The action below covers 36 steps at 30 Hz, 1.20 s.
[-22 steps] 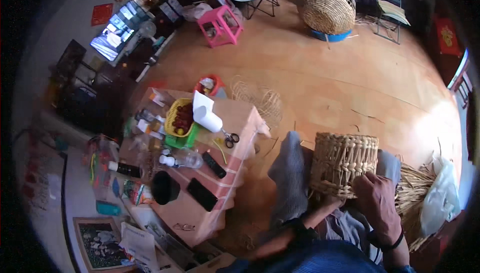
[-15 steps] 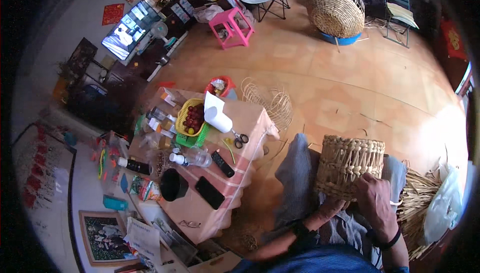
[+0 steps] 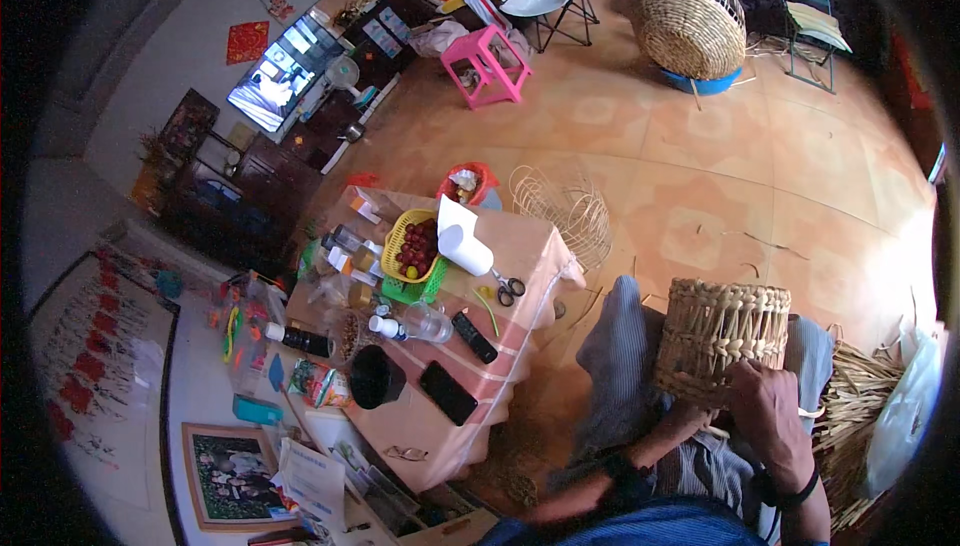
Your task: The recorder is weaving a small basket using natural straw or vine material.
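A round straw basket (image 3: 725, 326) with an openwork woven wall rests on my lap, over grey striped cloth. My left hand (image 3: 690, 414) grips its near lower edge; the fingers are partly hidden beneath it. Against the near wall, on the right, my right hand (image 3: 768, 408) is closed, its fingers curled and pinched at the weave. Whether a loose strand lies between those fingers is hidden. A pale strand end (image 3: 812, 412) sticks out beside my right hand. Each wrist wears a dark band.
A cloth-covered table (image 3: 400, 451) to my left bears a phone (image 3: 448, 393), remote (image 3: 474, 336), scissors (image 3: 510, 290), bottles and a yellow fruit basket (image 3: 392, 248). Dry straw (image 3: 845, 416) and a plastic bag (image 3: 905, 421) lie right. A larger woven basket (image 3: 690, 31) stands farther off.
The whole view has shifted, so everything sits slightly farther right and lower. My right hand has moved slightly left against the basket; both hands remain on it.
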Each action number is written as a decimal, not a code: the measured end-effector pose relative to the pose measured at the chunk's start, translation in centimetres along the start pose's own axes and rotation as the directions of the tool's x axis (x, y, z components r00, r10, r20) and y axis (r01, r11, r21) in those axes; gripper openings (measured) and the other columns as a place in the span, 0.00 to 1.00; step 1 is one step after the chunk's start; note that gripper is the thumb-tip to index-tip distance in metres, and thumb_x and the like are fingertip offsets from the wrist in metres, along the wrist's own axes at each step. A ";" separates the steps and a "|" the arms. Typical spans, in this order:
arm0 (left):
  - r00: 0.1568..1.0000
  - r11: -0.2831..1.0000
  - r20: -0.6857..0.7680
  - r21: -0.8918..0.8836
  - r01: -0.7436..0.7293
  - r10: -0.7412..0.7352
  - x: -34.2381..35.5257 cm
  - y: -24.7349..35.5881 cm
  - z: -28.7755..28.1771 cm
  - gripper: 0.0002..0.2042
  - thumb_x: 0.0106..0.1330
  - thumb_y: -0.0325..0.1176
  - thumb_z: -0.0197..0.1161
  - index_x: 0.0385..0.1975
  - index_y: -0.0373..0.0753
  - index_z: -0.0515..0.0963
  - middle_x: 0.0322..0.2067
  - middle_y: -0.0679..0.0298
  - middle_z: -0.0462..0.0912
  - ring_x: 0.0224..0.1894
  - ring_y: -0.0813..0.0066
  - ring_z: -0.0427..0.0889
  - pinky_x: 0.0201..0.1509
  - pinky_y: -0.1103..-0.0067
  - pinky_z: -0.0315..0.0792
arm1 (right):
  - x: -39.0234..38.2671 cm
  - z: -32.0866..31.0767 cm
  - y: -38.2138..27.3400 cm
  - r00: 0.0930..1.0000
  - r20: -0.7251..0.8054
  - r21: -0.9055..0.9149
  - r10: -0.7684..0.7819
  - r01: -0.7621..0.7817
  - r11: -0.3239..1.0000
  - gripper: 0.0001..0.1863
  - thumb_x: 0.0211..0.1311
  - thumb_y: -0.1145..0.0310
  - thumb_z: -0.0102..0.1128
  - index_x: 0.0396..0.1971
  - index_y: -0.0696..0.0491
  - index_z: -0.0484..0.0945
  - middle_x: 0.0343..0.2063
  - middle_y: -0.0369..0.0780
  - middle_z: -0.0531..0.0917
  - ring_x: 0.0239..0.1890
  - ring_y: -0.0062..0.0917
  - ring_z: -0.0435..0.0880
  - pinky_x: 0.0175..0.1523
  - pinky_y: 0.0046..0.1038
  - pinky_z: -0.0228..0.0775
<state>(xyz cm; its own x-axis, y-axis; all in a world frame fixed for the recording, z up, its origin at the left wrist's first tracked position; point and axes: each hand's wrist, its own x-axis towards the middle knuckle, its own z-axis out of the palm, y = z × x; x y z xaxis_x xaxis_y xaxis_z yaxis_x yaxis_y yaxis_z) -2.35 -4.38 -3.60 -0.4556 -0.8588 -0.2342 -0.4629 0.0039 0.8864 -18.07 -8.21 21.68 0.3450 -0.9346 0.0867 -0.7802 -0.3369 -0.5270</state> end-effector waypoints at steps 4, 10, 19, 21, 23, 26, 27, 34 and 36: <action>0.992 0.997 -0.101 0.010 0.077 -0.076 -0.5 -3.0 0.2 0.18 0.84 0.39 0.53 0.61 0.34 0.80 0.60 0.47 0.85 0.65 0.50 0.81 0.67 0.59 0.75 | 0.2 -2.4 -3.7 1.000 0.021 0.148 -0.019 0.016 0.989 0.06 0.58 0.71 0.73 0.32 0.55 0.83 0.27 0.49 0.85 0.33 0.51 0.88 0.37 0.48 0.77; 0.992 0.949 0.008 0.292 0.120 -0.128 -3.3 9.4 -8.3 0.20 0.88 0.38 0.44 0.68 0.33 0.74 0.68 0.44 0.77 0.75 0.53 0.73 0.78 0.60 0.67 | 0.1 -2.7 -2.8 1.000 -0.008 0.087 0.027 -0.026 0.996 0.04 0.69 0.72 0.64 0.35 0.57 0.82 0.26 0.53 0.83 0.32 0.55 0.85 0.36 0.51 0.74; 0.940 0.966 -0.279 -0.110 -0.236 0.198 -2.6 6.0 -4.9 0.17 0.85 0.36 0.55 0.64 0.33 0.76 0.65 0.50 0.79 0.67 0.57 0.76 0.77 0.63 0.68 | 0.3 -2.3 -1.6 0.981 -0.159 0.047 -0.107 0.116 0.992 0.08 0.70 0.71 0.62 0.43 0.57 0.75 0.22 0.54 0.80 0.29 0.59 0.82 0.36 0.55 0.69; 0.978 0.812 -0.205 -0.562 -0.155 0.044 -2.0 2.7 -3.1 0.16 0.85 0.37 0.55 0.62 0.34 0.77 0.63 0.51 0.80 0.63 0.60 0.78 0.73 0.63 0.72 | 1.1 -3.1 -3.2 0.997 -0.051 0.087 -0.060 0.065 0.994 0.09 0.68 0.71 0.63 0.43 0.57 0.75 0.23 0.54 0.81 0.30 0.59 0.82 0.37 0.56 0.70; 0.998 0.660 -0.067 -0.750 -0.045 -0.008 -1.5 3.8 -3.7 0.14 0.85 0.37 0.55 0.56 0.34 0.79 0.56 0.54 0.82 0.57 0.61 0.80 0.66 0.63 0.74 | 1.0 -3.5 -3.1 1.000 0.017 0.093 -0.004 0.002 0.996 0.09 0.67 0.71 0.64 0.42 0.57 0.77 0.24 0.54 0.82 0.32 0.59 0.84 0.38 0.55 0.72; 0.993 0.620 0.110 -0.777 0.108 -0.036 -2.1 5.4 -5.0 0.14 0.84 0.39 0.56 0.49 0.35 0.82 0.46 0.56 0.86 0.47 0.62 0.83 0.56 0.64 0.77 | 0.6 -3.5 -2.9 0.996 0.073 0.122 0.040 -0.049 0.991 0.08 0.66 0.72 0.65 0.41 0.58 0.79 0.25 0.53 0.84 0.33 0.58 0.85 0.39 0.54 0.74; 0.994 0.737 0.105 -0.669 0.093 -0.031 -2.0 4.2 -4.4 0.14 0.83 0.40 0.56 0.48 0.35 0.83 0.44 0.55 0.87 0.46 0.62 0.84 0.54 0.63 0.78 | 0.6 -4.1 -3.8 0.994 0.093 0.140 0.061 -0.074 0.987 0.07 0.65 0.73 0.66 0.40 0.58 0.79 0.25 0.53 0.84 0.33 0.58 0.85 0.39 0.53 0.75; 0.998 0.997 -0.008 -0.053 0.054 -0.055 -1.3 0.7 -1.2 0.18 0.79 0.41 0.56 0.45 0.32 0.86 0.41 0.48 0.90 0.44 0.52 0.88 0.52 0.59 0.79 | 0.0 -3.7 -0.8 0.997 -0.073 0.298 0.018 0.005 0.955 0.07 0.65 0.74 0.70 0.40 0.57 0.82 0.33 0.51 0.86 0.38 0.49 0.88 0.42 0.44 0.78; 0.982 0.982 0.032 -0.028 0.186 -0.185 -4.1 4.3 -4.9 0.18 0.79 0.39 0.55 0.45 0.30 0.85 0.41 0.46 0.89 0.47 0.47 0.87 0.57 0.57 0.78 | -0.3 -3.3 0.9 0.997 -0.077 0.168 0.022 -0.009 0.986 0.08 0.65 0.73 0.72 0.41 0.57 0.84 0.36 0.49 0.86 0.39 0.47 0.87 0.45 0.42 0.79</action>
<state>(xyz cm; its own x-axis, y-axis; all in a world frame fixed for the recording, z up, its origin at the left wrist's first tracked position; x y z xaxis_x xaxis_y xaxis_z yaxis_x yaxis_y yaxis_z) 1.21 -3.36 3.07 -0.3861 -0.8280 -0.4066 -0.5177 -0.1703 0.8384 -20.65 -8.62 24.00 0.2860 -0.9480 0.1400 -0.6848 -0.3044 -0.6621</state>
